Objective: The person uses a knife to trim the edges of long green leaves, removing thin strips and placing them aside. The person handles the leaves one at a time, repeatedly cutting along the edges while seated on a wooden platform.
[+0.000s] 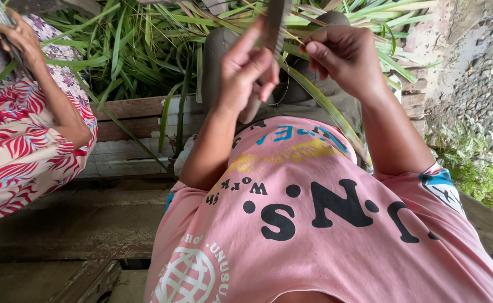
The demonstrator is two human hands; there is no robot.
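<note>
Pink shirt (325,224) below, both hands (299,62) pinch a long leaf strip (273,25) over wooden planks (61,219) and heaped green leaves (140,50)

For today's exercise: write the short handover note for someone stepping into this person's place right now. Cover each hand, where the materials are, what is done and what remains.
Left hand: raised, gripping a flat dark blade upright.
Right hand: pinching a long green leaf by the blade; the leaf trails down over the lap.
Supply: pile of green leaves ahead, behind the wooden planks.
Nearby: another person's hand, at left, holds its own strip.
Done: no finished strips visible.
Left: apparently this leaf, then the pile.
</note>
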